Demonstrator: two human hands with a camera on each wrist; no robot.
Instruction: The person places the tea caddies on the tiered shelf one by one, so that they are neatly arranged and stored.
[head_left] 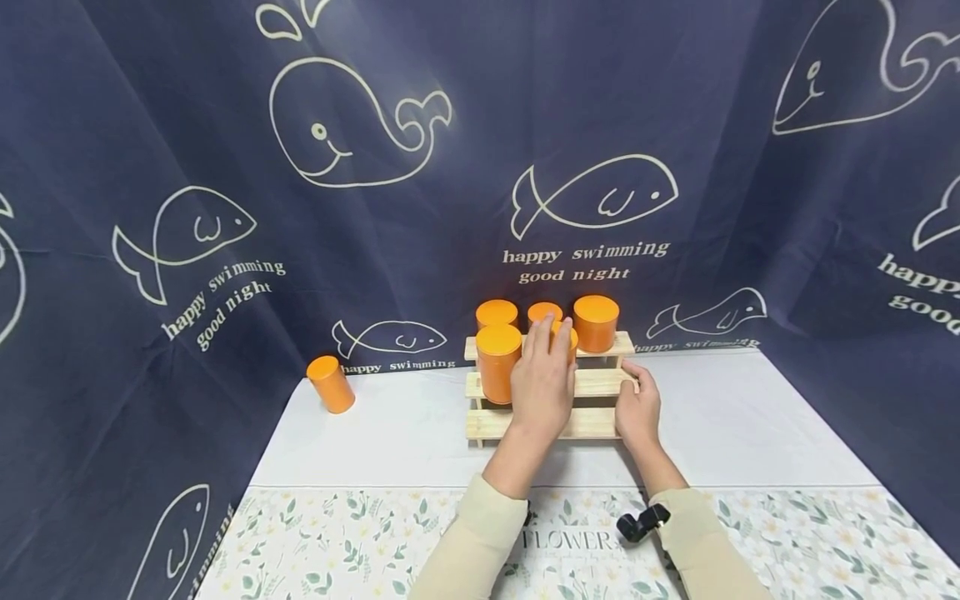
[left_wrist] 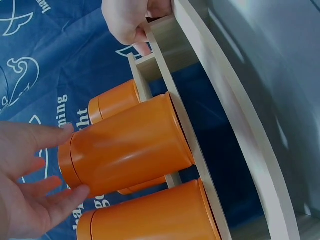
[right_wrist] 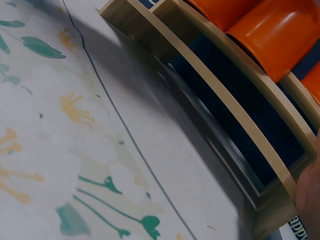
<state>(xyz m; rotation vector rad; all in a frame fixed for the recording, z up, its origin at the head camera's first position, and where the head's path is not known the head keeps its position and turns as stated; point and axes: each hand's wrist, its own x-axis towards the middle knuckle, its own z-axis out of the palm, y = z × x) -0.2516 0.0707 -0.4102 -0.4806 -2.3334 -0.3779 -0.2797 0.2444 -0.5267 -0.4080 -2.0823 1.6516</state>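
My left hand [head_left: 542,383] reaches over the middle tier of a three-tier wooden rack [head_left: 592,423]. Its thumb and fingertips span the lid of an orange canister [left_wrist: 127,145] standing on that tier. Just left of it stands another orange canister [head_left: 498,367]. On the top tier are three more: a left canister [head_left: 497,312], a middle canister [head_left: 545,311] partly hidden behind my fingers, and a right canister [head_left: 596,325]. My right hand [head_left: 639,407] grips the rack's right end, thumb along its side; in the right wrist view only part of that hand shows.
A lone orange canister [head_left: 331,385] stands on the white tabletop [head_left: 405,442] at the left. Behind the rack hangs a dark blue curtain [head_left: 420,250] with whale and fish drawings. A floral mat [head_left: 337,542] covers the table's front.
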